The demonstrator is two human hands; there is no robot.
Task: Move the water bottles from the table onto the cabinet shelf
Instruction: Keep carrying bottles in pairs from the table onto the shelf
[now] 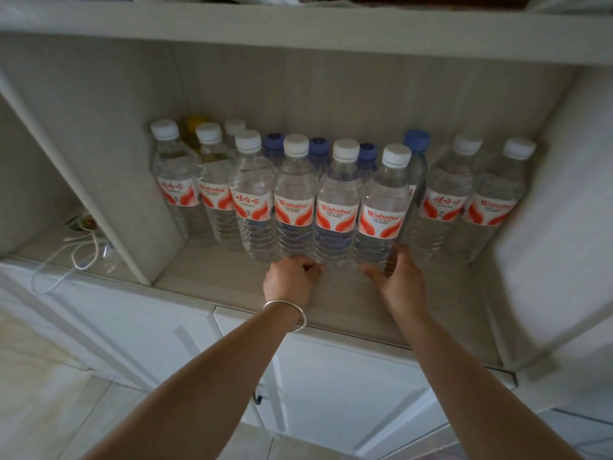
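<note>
Several clear water bottles with red-and-white labels and white caps stand in a front row on the cabinet shelf (205, 277). More bottles with blue caps (416, 139) stand behind them. My left hand (291, 277) reaches to the foot of the middle front bottle (336, 207), its curled fingers and thumb closing on the base. My right hand (399, 282) grips the base of the neighbouring bottle (381, 214), thumb on the left and fingers on the right. A silver bangle sits on my left wrist. The table is out of view.
The shelf compartment has a divider wall (109, 180) on the left and a side wall (547, 227) on the right. White cables (76, 257) lie in the left compartment. White cabinet doors (331, 386) sit below, and an upper shelf board (298, 31) runs overhead.
</note>
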